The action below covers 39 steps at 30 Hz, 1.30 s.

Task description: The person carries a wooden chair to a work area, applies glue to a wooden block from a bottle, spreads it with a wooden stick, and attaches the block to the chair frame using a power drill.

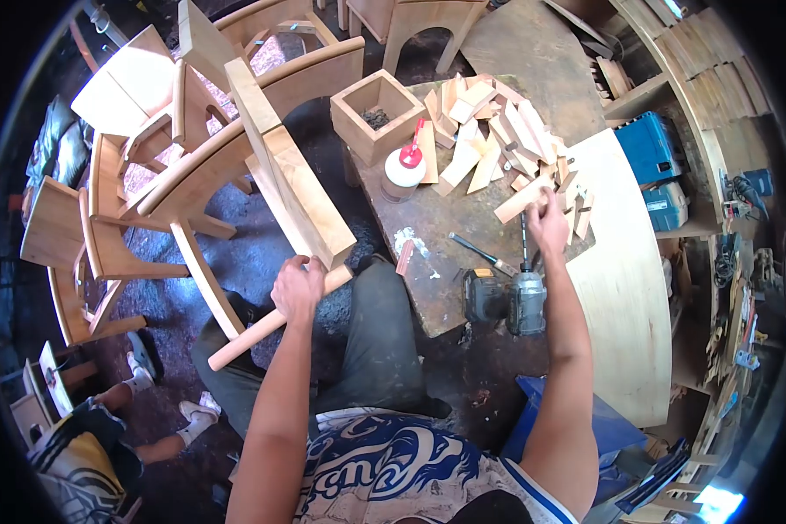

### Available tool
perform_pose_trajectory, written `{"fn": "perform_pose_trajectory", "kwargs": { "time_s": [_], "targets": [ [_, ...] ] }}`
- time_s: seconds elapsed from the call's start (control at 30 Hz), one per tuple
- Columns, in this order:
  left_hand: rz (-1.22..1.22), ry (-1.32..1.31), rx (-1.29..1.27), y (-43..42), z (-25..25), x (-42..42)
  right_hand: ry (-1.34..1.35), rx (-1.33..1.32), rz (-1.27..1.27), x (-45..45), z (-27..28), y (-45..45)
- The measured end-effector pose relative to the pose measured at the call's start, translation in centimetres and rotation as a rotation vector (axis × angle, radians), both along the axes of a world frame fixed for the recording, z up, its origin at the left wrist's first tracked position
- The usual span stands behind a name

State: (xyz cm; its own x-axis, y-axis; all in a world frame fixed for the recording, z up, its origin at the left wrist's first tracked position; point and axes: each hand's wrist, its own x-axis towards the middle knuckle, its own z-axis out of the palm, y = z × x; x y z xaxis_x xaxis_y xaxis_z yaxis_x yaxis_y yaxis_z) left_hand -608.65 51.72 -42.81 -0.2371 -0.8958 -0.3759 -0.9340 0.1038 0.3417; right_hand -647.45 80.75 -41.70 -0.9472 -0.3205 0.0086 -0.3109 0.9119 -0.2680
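Note:
My left hand [298, 286] is closed round part of a wooden chair frame [301, 196], near the joint with a rounded rail [262, 339] above my lap. At the worktable's right side, my right hand [548, 224] pinches a small wooden block [519, 204]. A pile of wood offcuts [485, 131] lies just beyond it. Below that hand a cordless drill [526, 301] with a long bit rests at the table's edge. A white glue bottle with a red cap [404, 168] stands left of the pile, and a chisel-like tool [483, 254] lies nearer me.
A square wooden box [377, 113] stands at the worktable's [445, 306] far left corner. Wooden chairs [140, 192] crowd the left. A curved plywood sheet [624, 323] and blue cases [651, 148] are at right. Another person's legs [162, 447] show at lower left.

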Motion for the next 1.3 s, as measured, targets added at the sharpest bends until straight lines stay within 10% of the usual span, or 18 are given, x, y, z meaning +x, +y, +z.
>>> {"fn": "perform_pose_trajectory", "kwargs": {
  "time_s": [0.43, 0.83, 1.07, 1.3],
  "targets": [
    [0.019, 0.026, -0.013, 0.1, 0.2, 0.2, 0.126, -0.026, 0.050, -0.4, -4.1, -0.1],
    [0.001, 0.025, -0.015, 0.1, 0.3, 0.3, 0.255, 0.073, -0.115, -7.8, 5.8, 1.8],
    [0.018, 0.019, 0.015, -0.1, 0.4, 0.2, 0.169, -0.312, 0.203, -3.1, 9.7, -4.1],
    [0.001, 0.007, 0.021, -0.1, 0.3, 0.3, -0.089, 0.099, 0.597, 2.9, 11.0, -14.3]
  ]
}}
